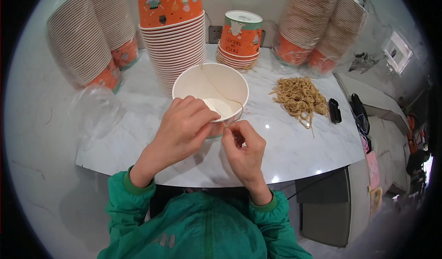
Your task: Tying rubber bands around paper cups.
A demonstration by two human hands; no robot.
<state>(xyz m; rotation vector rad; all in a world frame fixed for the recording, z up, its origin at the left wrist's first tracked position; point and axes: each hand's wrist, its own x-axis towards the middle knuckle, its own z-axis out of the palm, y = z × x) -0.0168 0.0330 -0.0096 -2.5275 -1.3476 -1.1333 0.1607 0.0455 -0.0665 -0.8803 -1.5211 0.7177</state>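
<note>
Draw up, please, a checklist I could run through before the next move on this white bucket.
1. Left hand on white bucket: ok, at the near rim.
2. Right hand at string: ok, fingers closed by the near rim.
3. String taut: not ok, it curves loosely inside the bucket.
4. String fastened: cannot tell, partly hidden.
5. String pile nearby: ok, right of the bucket.

Crumpled clear plastic [96, 110] lies at left, a dark wall socket [214, 33] behind, a pale sofa [386, 141] at right.
</note>
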